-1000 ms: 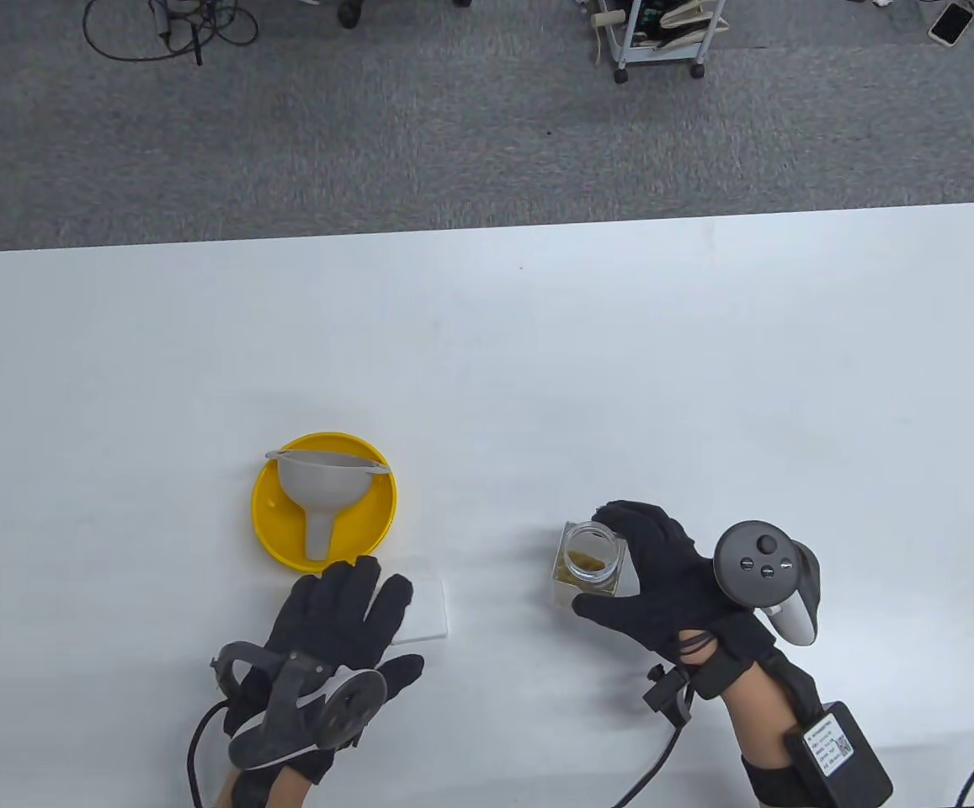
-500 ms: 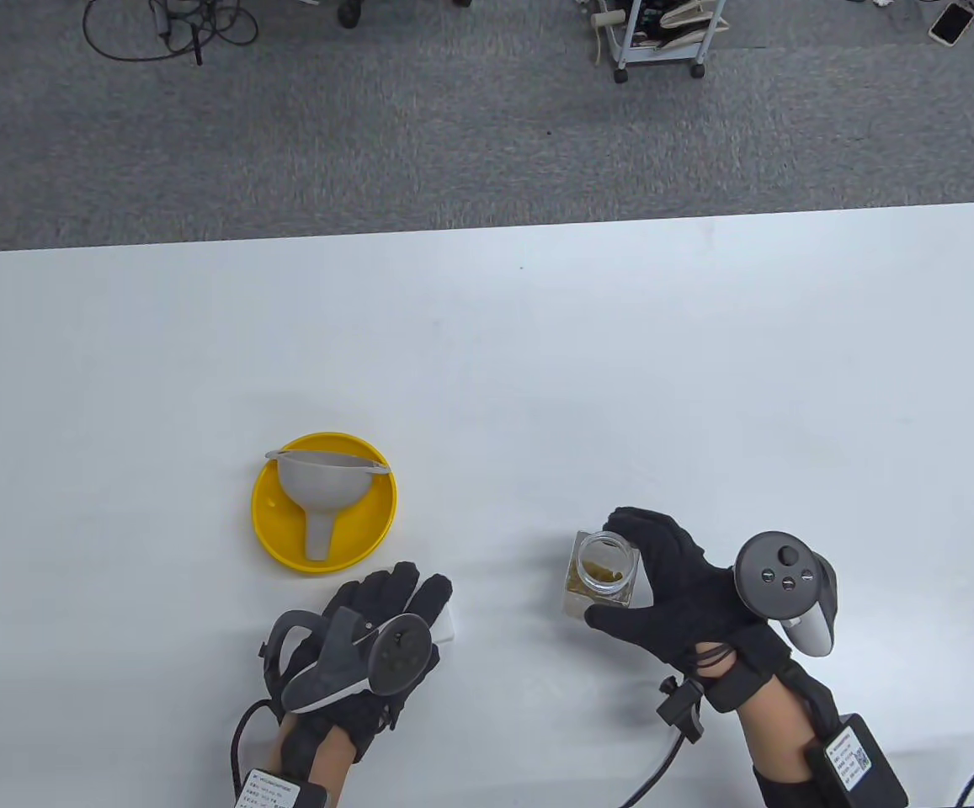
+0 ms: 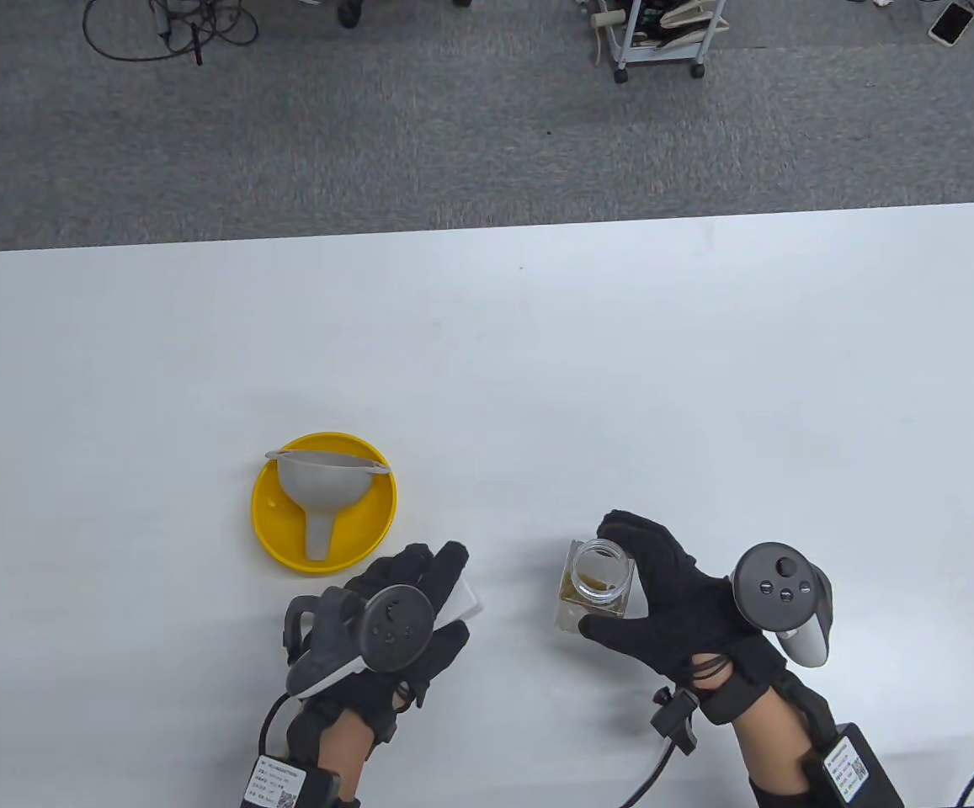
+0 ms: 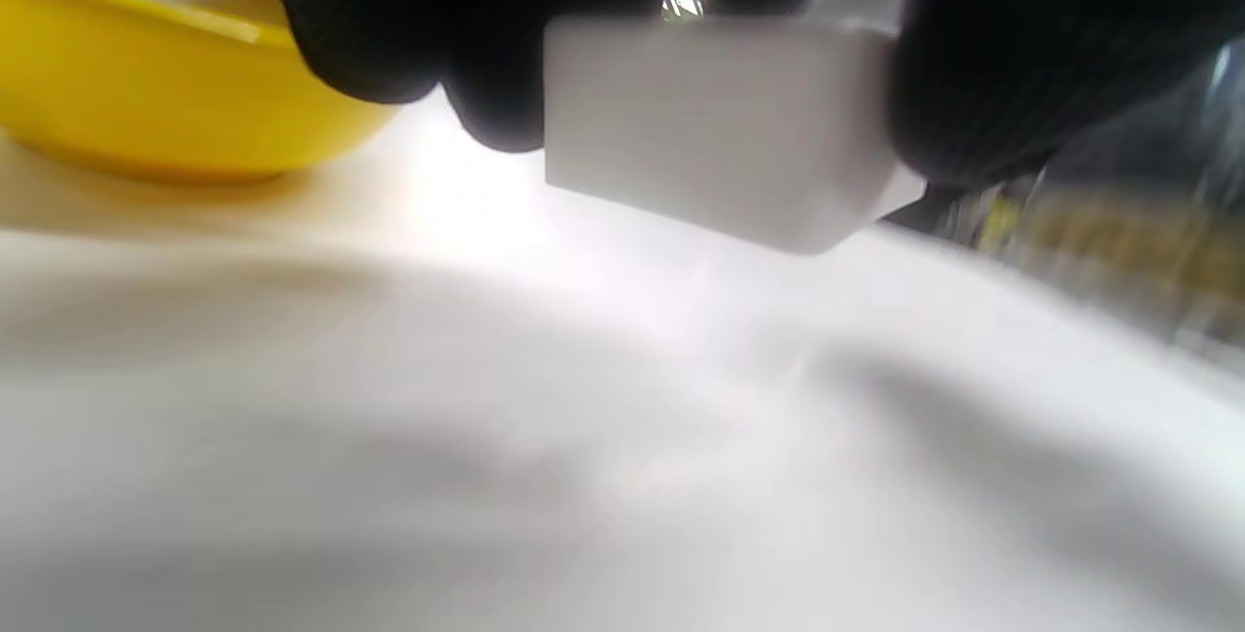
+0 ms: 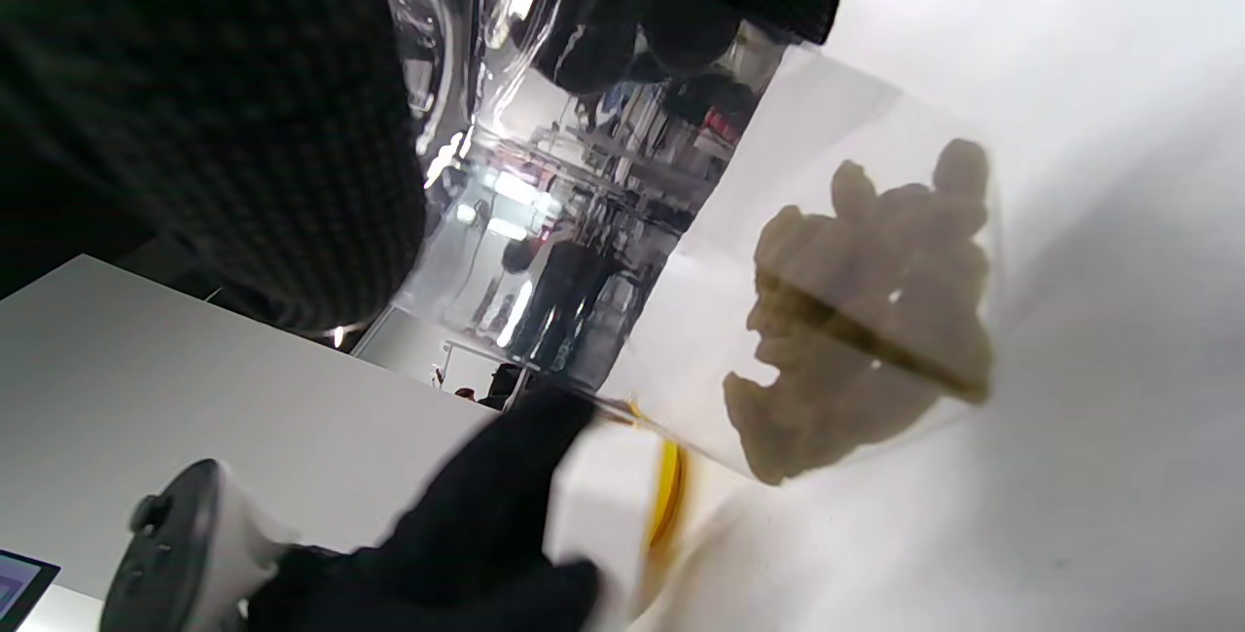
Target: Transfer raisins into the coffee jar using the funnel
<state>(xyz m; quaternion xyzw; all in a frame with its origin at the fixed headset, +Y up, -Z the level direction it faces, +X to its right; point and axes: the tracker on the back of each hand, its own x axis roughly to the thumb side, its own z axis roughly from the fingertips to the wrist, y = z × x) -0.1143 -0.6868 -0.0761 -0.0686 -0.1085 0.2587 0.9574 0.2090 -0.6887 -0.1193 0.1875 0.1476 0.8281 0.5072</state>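
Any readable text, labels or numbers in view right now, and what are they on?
None can be read.
White label with a QR code, on the black box strapped to the right forearm: print too small to read.
White label with a QR code, on the strap at the left forearm: print too small to read.
Glass jar, white lid held by the left hand, yellow bowl, grey funnel: no text shows.

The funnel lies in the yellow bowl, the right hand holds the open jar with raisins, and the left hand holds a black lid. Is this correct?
Not quite: the lid in the left hand is white, as the left wrist view shows. The funnel does lie in the yellow bowl, and the right hand holds the open jar with raisins.
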